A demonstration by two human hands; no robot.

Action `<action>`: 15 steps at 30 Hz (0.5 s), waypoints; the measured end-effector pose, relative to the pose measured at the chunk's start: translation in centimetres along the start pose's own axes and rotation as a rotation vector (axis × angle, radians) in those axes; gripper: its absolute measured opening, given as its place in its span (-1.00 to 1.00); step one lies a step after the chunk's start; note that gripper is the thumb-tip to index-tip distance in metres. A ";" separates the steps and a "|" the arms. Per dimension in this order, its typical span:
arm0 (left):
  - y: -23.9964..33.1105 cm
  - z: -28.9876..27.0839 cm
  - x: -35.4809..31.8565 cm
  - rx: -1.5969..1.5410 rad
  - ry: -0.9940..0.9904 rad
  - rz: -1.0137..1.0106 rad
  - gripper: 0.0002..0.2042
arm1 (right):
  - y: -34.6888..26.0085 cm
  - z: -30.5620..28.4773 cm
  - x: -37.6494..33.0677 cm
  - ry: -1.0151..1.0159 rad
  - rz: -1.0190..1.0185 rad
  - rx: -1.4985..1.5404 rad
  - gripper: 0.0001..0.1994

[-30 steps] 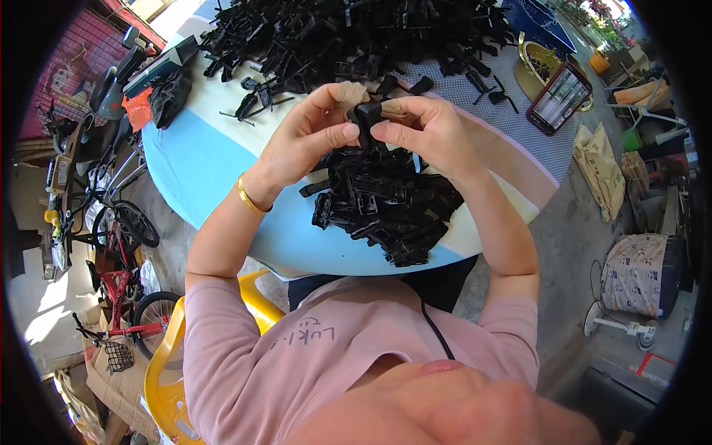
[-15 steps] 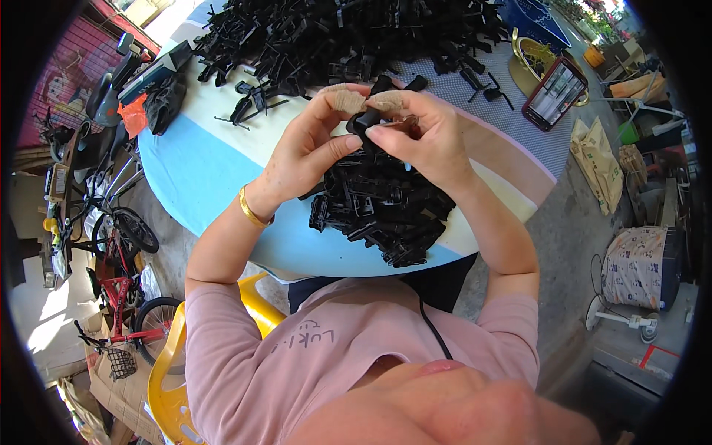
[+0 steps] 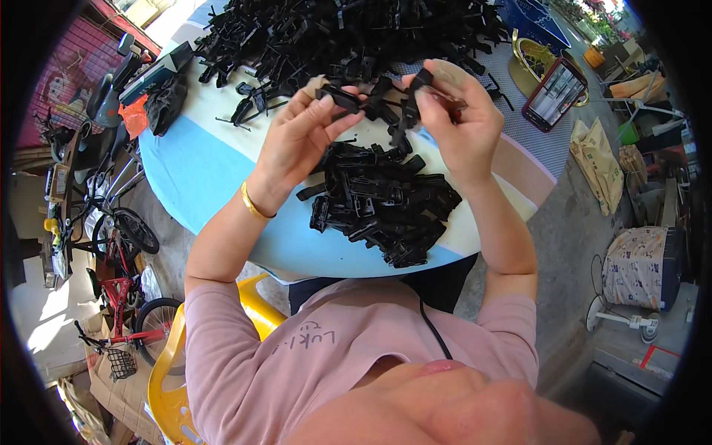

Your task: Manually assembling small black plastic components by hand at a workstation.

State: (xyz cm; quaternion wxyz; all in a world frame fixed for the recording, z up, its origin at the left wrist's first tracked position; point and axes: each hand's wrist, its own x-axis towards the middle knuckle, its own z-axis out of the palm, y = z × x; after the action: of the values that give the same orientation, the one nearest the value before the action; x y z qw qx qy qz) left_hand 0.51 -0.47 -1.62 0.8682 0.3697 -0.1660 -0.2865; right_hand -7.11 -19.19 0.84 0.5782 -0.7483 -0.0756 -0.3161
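Over the table, my hands are apart. A small black plastic part (image 3: pixel 340 98) is pinched between the thumb and fingers of my left hand (image 3: pixel 295 133). My right hand (image 3: pixel 467 122) grips another black plastic part (image 3: pixel 412 100), longer and held upright by the thumb. Something thin and brownish also shows inside the right fingers, too blurred to name. Beige tape wraps a left fingertip. Just below my hands lies a small heap of black plastic parts (image 3: pixel 378 200). Beyond them spreads a much larger pile of similar black parts (image 3: pixel 348 37).
The table (image 3: pixel 185 163) has a blue, cream and tan cover with a dotted mat. A gold pot (image 3: pixel 523 70) and a propped phone (image 3: pixel 556 94) stand at the right. Far left are a long box (image 3: pixel 156 73) and a dark bag (image 3: pixel 163 104). A yellow chair (image 3: pixel 174 371) is beneath me.
My hands were together over one spot with black parts between them. They have moved apart, left hand leftward and right hand rightward, each now holding a separate black part.
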 end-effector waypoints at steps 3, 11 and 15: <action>0.8 0.2 -0.4 0.174 0.012 0.064 -0.76 | 1.7 -0.2 1.1 -0.014 -0.083 -0.282 -0.73; 0.4 0.2 -0.8 0.666 0.029 0.219 -0.63 | -1.1 1.7 -1.4 -0.216 -0.050 0.013 -0.71; 0.0 1.2 -1.4 0.606 -0.092 0.168 -0.66 | -1.0 1.9 -1.3 -0.276 -0.260 -0.090 -0.79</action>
State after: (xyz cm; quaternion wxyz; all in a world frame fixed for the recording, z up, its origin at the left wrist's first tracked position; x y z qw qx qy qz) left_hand -1.16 -0.30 -0.93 0.7309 0.5829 -0.3129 -0.1676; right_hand -7.90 -16.85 0.68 0.4826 -0.7937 -0.2359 -0.2854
